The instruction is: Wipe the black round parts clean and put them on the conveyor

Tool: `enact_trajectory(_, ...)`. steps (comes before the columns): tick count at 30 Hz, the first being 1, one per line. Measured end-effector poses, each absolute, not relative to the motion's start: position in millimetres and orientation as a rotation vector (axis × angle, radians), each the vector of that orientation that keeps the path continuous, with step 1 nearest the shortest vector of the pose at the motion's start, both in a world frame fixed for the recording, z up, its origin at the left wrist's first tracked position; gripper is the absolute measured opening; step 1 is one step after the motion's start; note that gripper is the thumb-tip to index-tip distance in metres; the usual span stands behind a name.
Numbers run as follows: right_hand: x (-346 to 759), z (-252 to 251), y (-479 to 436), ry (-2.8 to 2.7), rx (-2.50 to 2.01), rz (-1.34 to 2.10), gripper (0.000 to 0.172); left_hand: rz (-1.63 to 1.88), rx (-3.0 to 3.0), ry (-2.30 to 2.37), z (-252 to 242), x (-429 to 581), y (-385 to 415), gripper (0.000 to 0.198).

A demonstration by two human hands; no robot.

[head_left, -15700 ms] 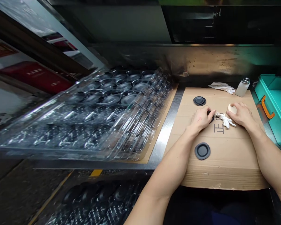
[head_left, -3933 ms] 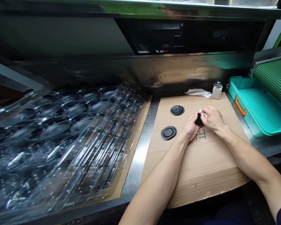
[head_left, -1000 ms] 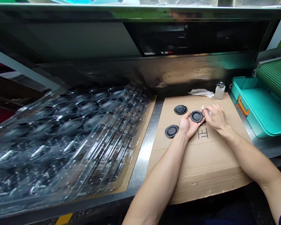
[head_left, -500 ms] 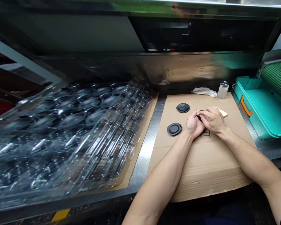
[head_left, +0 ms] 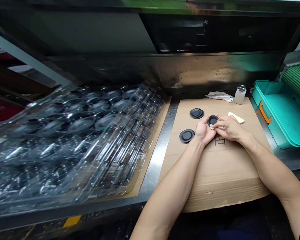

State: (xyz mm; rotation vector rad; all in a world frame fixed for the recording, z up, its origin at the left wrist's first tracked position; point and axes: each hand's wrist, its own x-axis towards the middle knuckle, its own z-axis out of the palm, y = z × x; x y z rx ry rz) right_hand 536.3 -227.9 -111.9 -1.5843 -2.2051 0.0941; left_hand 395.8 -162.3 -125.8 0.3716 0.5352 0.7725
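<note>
Over the cardboard sheet, my left hand is turned palm up and holds a round black plastic part. From the other side my right hand pinches a small white wad of cloth or tissue, which touches the near edge of that part. To the left lie two similar black discs, a lower one and an upper stack that looks like two overlapping pieces. A cream-coloured wedge-shaped piece rests just beyond my right hand.
Clear plastic trays with several dark round parts fill the left side. At the back are a white glove or cloth and a bottle with a metal top. A teal bin with an orange handle stands right, near a green belt.
The black part in my left hand now faces up and shows its round face, where before my fingers mostly hid it. My right hand has shifted slightly down, uncovering the cream wedge.
</note>
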Motion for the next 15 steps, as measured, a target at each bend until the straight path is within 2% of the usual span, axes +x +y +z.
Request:
enact_trajectory(7, 547.5, -104.0, -230.2, -1.94, -2.005, -0.189, 0.026, 0.814, 0.324, 0.524, -128.1, 390.3, -156.4, 0.04)
enact_trajectory(11, 549.2, -107.9, -226.8, -1.758, -1.977, -0.252, 0.025, 0.811, 0.333, 0.53, -127.9, 390.5, -158.0, 0.039)
enact_trajectory(15, 545.6, -112.3, -225.6, -1.847, -1.876, -0.189, 0.024, 0.819, 0.344, 0.5, -130.5, 392.4, -159.1, 0.039)
